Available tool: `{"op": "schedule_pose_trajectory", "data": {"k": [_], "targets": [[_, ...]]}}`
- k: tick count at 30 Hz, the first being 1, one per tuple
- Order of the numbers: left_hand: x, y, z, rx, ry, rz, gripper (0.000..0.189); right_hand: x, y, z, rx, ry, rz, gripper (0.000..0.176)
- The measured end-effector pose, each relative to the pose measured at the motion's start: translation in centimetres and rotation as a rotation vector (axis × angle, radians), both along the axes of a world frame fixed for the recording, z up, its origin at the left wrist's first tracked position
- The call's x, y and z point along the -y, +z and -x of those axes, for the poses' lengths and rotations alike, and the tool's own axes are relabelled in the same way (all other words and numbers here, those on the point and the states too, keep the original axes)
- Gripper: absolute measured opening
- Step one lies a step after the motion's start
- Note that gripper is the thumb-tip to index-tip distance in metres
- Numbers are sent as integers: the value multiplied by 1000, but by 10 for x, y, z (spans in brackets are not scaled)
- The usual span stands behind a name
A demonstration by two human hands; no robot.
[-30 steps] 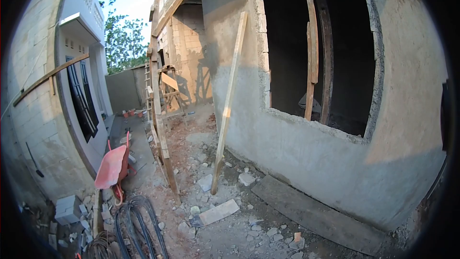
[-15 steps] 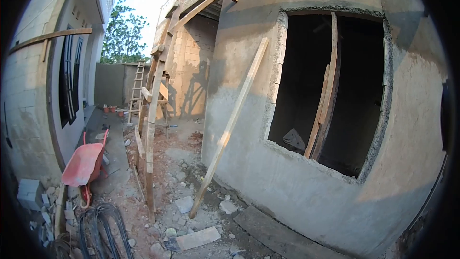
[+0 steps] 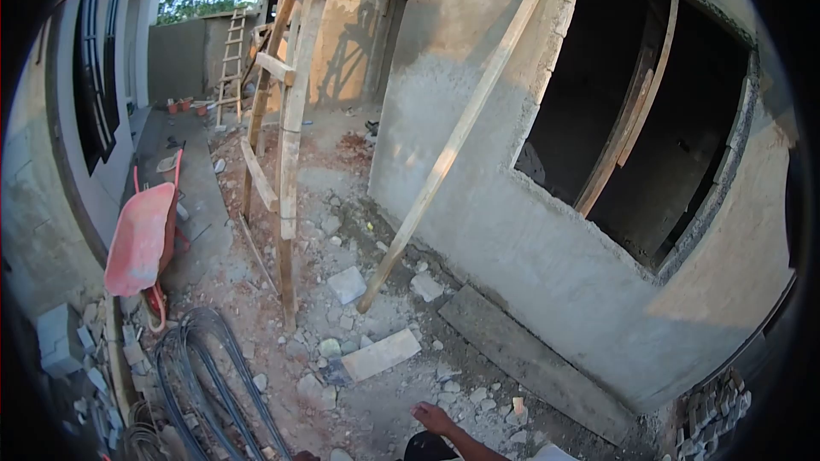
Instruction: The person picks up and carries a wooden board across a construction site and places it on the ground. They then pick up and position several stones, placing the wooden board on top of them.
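Note:
My right hand (image 3: 433, 417) shows at the bottom centre, its forearm reaching in from the lower right. Its fingers are loosely bent and somewhat apart, with nothing visible in them. A dark knee or shoe (image 3: 429, 446) is just beneath it. At the bottom edge, a small brown patch (image 3: 305, 456) may be part of my left hand; its fingers cannot be made out. Rubble and a flat pale board (image 3: 381, 355) lie on the ground beyond my right hand. Bent black bars or hoses (image 3: 201, 376) lie to the left.
A wooden plank (image 3: 453, 149) leans against the grey wall (image 3: 461, 230), beside a window opening. Timber scaffolding (image 3: 290, 137) stands left of it. A red wheelbarrow (image 3: 141, 239) and grey blocks (image 3: 60, 341) are at the left. A long slab (image 3: 534, 363) lies along the wall base.
The view has tilted down, so the scene sits higher at the top and more ground shows. My right hand and forearm have come into view at the bottom.

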State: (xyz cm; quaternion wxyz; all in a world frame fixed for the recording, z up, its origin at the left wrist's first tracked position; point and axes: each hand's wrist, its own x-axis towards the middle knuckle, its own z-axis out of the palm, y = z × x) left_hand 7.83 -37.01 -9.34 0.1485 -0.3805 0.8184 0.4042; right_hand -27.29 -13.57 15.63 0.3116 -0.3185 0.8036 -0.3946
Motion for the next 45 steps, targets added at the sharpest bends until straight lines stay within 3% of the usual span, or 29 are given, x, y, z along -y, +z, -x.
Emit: {"op": "schedule_pose_trajectory", "data": {"k": [1,4,6,7,9,13,15,17,19,23,25,26,28,30,31,34,35,37,40,42,44,45], "targets": [[-10,146,38,72,149,-23,40,1,8,-2,-126,-46,-42,32],[8,133,67,-132,204,88,37,-8,3,0,-185,-229,-12,33],[10,156,94,-223,211,10,35,-15,-15,2,-255,-308,-152,35],[11,145,103,-246,245,-79,34,-16,-32,6,-181,-323,-241,39],[2,158,126,-292,274,-180,33,-11,-56,9,-120,-297,-354,48],[-26,135,147,-232,358,-358,31,25,-86,24,-43,-167,-488,62],[-42,131,159,-147,403,-425,35,41,-94,35,-200,-52,-593,62],[-61,135,179,-22,447,-516,39,59,-126,66,-231,-23,-518,62],[-86,115,205,-2,315,-391,47,64,-163,83,-216,38,-538,60],[-139,116,317,-260,197,-198,60,81,-258,137,-93,61,-551,59],[-153,128,376,-346,260,-300,61,101,-298,173,-33,166,-644,60],[-160,134,398,-325,289,-321,61,116,-318,191,-57,202,-687,59],[-165,141,432,-29,57,-133,58,149,-359,223,-112,258,-717,60],[-163,127,445,-60,140,-183,56,185,-409,257,-216,305,-617,63],[-163,125,448,-93,205,-213,55,212,-419,275,-239,365,-596,66],[-156,115,459,-128,296,-233,51,280,-454,315,-639,438,-563,74],[-156,113,460,-159,322,-253,51,300,-452,326,-666,456,-648,75],[-161,106,462,-126,309,-264,49,311,-478,343,-816,507,-692,72],[-171,98,465,-172,346,-254,49,295,-501,351,-753,557,-798,60],[-160,100,468,-178,338,-250,48,275,-492,352,-810,673,-900,44],[-158,117,467,-190,318,-261,48,232,-470,351,-631,878,-827,30],[-158,116,465,-173,288,-243,47,210,-451,341,-679,909,-717,31]]}}
